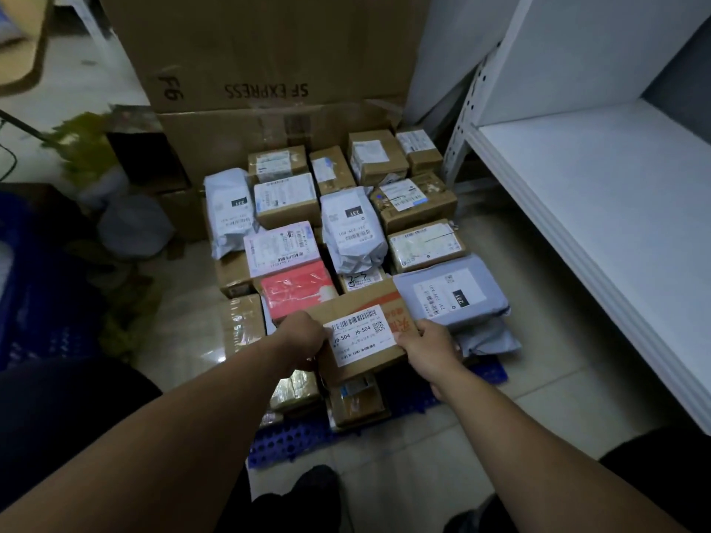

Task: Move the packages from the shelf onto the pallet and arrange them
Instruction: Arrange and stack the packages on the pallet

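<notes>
Both hands grip one cardboard box at lower centre: left hand curled on its left edge, right hand on its right. Box sits over the blue pallet, among stacked packages; red parcel just behind, grey mailer beside. Possibly resting on lower parcels; contact unclear. White shelf at right.

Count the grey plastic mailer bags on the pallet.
4: left bag at the pile's left edge; middle bag; near-right bag; lower bag under it. Others may lie hidden.
</notes>
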